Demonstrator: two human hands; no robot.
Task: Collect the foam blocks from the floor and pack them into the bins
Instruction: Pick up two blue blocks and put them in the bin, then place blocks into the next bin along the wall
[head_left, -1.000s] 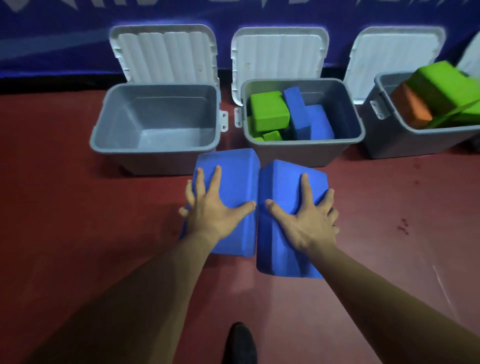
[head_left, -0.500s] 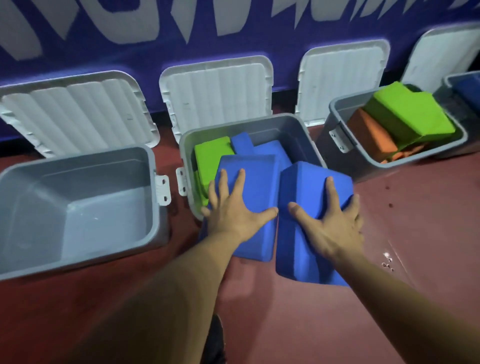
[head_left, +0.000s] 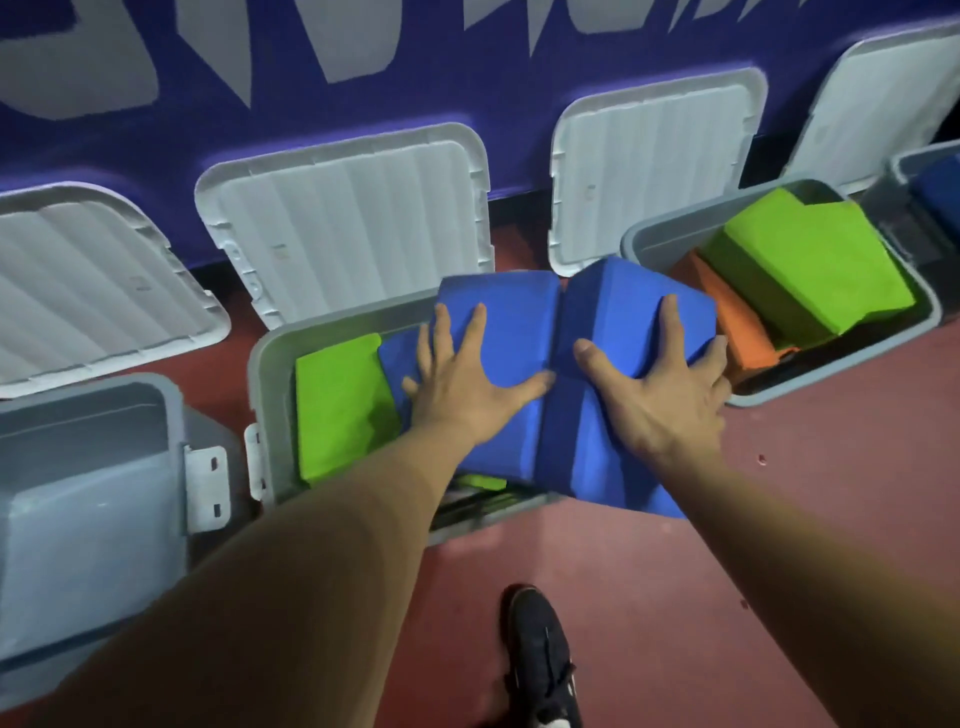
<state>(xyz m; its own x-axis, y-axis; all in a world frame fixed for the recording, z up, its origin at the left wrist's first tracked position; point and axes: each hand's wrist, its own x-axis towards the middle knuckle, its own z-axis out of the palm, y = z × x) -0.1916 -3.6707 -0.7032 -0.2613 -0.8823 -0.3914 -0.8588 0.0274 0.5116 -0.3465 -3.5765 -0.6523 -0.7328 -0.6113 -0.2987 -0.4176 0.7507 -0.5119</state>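
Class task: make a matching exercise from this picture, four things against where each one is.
Things:
1 left hand
2 right hand
3 orange block
4 shoe

Places:
A on the red floor
B on the right blue block
C in the bin right of the hands
D on the left blue block

Pairs: 1-D, 2-B, 3-C, 4-A.

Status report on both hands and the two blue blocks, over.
Left hand spread on left blue block, right hand on right blue block. Both held above middle bin. Green block already inside.
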